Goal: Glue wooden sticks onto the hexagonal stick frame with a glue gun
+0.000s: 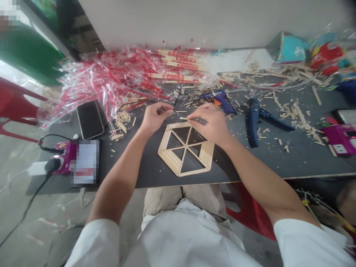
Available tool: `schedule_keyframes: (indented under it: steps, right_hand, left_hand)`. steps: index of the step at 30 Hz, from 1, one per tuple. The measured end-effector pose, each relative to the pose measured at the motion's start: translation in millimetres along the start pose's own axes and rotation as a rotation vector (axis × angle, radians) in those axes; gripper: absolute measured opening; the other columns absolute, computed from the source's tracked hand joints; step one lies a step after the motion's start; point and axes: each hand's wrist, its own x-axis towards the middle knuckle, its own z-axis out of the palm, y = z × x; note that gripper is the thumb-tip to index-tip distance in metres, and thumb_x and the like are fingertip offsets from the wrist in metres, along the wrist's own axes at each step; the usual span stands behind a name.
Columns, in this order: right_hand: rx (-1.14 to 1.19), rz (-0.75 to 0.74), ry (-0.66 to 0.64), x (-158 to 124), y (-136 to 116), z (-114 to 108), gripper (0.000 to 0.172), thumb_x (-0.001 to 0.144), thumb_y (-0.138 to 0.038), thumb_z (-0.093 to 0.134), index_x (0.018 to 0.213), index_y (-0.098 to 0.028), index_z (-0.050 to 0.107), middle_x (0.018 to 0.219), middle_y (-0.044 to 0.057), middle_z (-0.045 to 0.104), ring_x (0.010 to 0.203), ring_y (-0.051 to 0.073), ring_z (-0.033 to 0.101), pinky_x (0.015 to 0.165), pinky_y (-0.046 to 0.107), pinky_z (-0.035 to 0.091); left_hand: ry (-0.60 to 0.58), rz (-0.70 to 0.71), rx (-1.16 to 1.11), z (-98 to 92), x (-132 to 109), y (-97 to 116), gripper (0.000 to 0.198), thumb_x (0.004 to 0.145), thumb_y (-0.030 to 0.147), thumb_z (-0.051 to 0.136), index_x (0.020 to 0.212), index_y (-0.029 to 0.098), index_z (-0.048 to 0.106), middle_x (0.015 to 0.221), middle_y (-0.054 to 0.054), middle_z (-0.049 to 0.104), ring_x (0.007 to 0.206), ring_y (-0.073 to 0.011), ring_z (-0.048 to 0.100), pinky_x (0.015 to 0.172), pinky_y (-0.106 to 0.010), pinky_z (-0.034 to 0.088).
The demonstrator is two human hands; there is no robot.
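A hexagonal frame of thin wooden sticks (174, 159) lies flat on the dark table, with spokes meeting in its middle and rows of sticks filling parts of some sections. Over its far right edge, my right hand (210, 122) is closed, pinching a short piece of wooden stick (183, 118) between thumb and finger. My left hand (156, 116) hovers by the far left corner of the frame, thumb and fingertips pressed together. Whatever they hold, if anything, is too small to make out. Just beyond my right hand lies a blue glue gun (226, 103).
Blue-handled cutters (253, 124) lie right, among stick offcuts (299, 115). Red-and-clear wrappers (111, 76) and packaged chopsticks (180, 61) heap at the back. Left are a dark phone (90, 119), a lit phone (85, 161) and a purple power strip (65, 157); another purple one (338, 139) sits right.
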Motion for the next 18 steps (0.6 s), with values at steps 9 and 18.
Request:
schedule_keyframes:
  steps: [9,18]
  right_hand:
    - [-0.245,-0.118,-0.279,-2,-9,6,0.026,0.107,-0.025,0.059,0.101,-0.026,0.085,0.094,0.009,0.080,0.103,0.029,0.061,0.098,0.049,0.052]
    - [-0.357,-0.208,-0.313,-4,-14,9,0.030,0.107,-0.019,0.055,0.100,-0.023,0.083,0.090,0.009,0.078,0.103,0.028,0.060,0.094,0.047,0.048]
  left_hand:
    - [-0.023,0.018,0.118,3.0,1,-5,0.017,0.083,0.029,0.078,0.095,0.018,0.084,0.086,-0.003,0.079,0.070,-0.0132,0.061,0.072,-0.027,0.051]
    - [-0.051,0.020,0.172,3.3,1,-8,0.018,0.084,0.030,0.077,0.096,0.018,0.084,0.088,-0.004,0.081,0.070,-0.0135,0.063,0.074,-0.028,0.052]
